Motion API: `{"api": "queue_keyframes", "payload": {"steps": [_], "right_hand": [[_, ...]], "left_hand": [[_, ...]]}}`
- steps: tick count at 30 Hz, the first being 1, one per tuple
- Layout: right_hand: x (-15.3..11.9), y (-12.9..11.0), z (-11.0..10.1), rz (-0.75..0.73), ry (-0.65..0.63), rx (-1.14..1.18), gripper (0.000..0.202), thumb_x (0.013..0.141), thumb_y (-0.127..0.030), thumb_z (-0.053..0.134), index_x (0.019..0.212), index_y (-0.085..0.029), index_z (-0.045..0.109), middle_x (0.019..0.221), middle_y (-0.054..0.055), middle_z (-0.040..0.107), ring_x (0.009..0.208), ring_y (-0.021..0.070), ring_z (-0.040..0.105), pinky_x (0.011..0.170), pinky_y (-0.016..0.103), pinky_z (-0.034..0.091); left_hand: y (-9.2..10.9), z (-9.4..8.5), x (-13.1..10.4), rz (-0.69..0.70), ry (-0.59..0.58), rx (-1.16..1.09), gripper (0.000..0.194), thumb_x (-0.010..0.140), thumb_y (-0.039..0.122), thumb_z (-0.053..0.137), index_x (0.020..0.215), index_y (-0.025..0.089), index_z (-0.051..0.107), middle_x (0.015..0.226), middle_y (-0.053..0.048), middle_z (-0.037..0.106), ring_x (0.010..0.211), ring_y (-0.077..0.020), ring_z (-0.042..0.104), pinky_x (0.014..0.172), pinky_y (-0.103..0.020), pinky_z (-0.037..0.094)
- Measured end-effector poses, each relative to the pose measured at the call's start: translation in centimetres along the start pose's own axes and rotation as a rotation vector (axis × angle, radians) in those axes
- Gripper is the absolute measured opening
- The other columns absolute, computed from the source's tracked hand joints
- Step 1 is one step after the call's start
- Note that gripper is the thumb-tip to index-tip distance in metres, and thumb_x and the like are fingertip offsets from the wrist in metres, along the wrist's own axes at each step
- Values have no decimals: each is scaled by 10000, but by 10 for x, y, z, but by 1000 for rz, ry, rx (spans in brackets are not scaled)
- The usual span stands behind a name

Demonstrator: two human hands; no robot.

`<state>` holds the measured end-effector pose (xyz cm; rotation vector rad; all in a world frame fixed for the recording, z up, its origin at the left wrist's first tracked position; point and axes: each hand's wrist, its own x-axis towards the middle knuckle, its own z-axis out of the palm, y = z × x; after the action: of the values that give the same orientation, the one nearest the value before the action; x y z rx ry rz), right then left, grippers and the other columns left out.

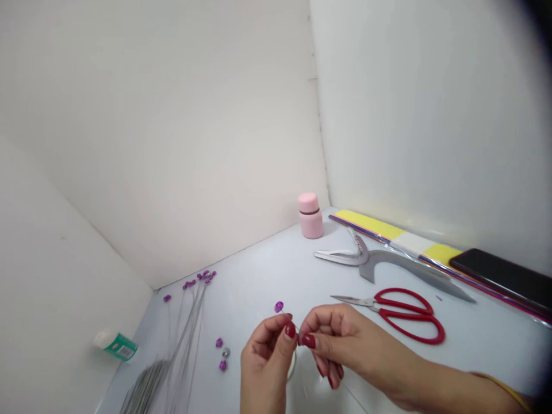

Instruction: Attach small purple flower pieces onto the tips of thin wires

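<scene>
A thin wire stem [356, 399] tipped with a shiny purple bead [279, 307] runs through both hands, bead end at the upper left. My left hand [269, 356] pinches it between thumb and fingertips just below the bead. Close beside, my right hand [334, 342] is closed in a pinch on the same wire, fingertips nearly touching the left thumb. Behind the left hand shows part of a round, pale rim [292, 367], mostly hidden. To the left lie loose purple beads [223, 365] and a silver bead [226, 352].
Bead-tipped wires [190, 322] and a bundle of bare wires [146, 388] lie left, near a green-and-white bottle [121, 347]. Red-handled scissors [405, 313], grey-handled pliers [388, 260], a pink jar [310, 217], coloured sheets [409, 241] and a black phone [500, 279] occupy the back and right.
</scene>
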<state>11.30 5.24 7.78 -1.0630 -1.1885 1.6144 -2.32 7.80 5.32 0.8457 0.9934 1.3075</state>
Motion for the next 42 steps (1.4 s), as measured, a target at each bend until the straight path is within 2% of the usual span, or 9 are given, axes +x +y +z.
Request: {"api": "queue_keyframes", "payload": {"steps": [6,11,16,21,26,31,35,39,42], "right_hand": [[3,17,4,-20,5,6,227,756,-359,584,774,-133,567,508,-47,524,413,59,444,450,183,341],[5,29,5,-59,27,27,218,724,-345,613,739,-132,571,510,-49,502,440,71,444,462,194,373],[4,33,2,-27,16,42,211,744,-339,594,763,-131,563,507,-48,513,418,61,441,437,179,344],[4,36,1,-49,65,16,157,756,-286,568,770,-130,588,490,-58,474,416,55,396,421,170,349],[4,38,2,-18,104,1,179,742,-304,557,763,-128,575,475,-56,483,386,53,396,398,172,333],[3,42,5,38,104,29,208,726,-332,549,756,-127,556,460,-54,492,344,44,382,375,170,305],[6,46,4,20,133,1,204,738,-328,537,757,-126,565,466,-56,472,381,54,383,391,176,333],[8,51,-1,-48,159,-85,143,752,-243,511,771,-127,593,499,-47,469,435,71,406,414,180,358],[7,51,-4,-77,149,-147,150,768,-246,510,776,-128,603,510,-40,472,451,78,413,421,181,359]], "left_hand": [[-8,-4,1,-42,-10,3,231,551,306,768,502,128,629,420,46,512,433,-62,441,468,-168,366],[-14,-7,2,-149,-94,-145,239,577,265,750,474,134,579,429,41,508,424,-55,424,444,-155,340],[-18,-6,1,-64,-97,-30,215,615,284,733,527,134,606,461,39,520,456,-69,432,476,-172,349],[-16,-7,4,45,-63,153,155,587,271,751,582,141,667,482,27,566,508,-108,498,541,-212,400],[-24,-10,5,95,-45,220,141,597,279,737,575,159,666,554,8,600,563,-130,520,561,-223,411],[-32,-12,5,94,-23,194,153,600,281,735,543,167,651,559,12,593,584,-128,515,576,-216,419],[-35,-12,8,45,-63,170,165,611,267,733,546,151,635,523,20,579,546,-108,505,551,-200,422],[-32,-10,9,50,-42,139,171,605,262,743,686,157,636,599,0,625,586,-113,547,566,-197,453],[-27,-9,5,161,25,157,313,594,251,750,878,198,629,698,-13,661,660,-136,596,604,-214,490]]}}
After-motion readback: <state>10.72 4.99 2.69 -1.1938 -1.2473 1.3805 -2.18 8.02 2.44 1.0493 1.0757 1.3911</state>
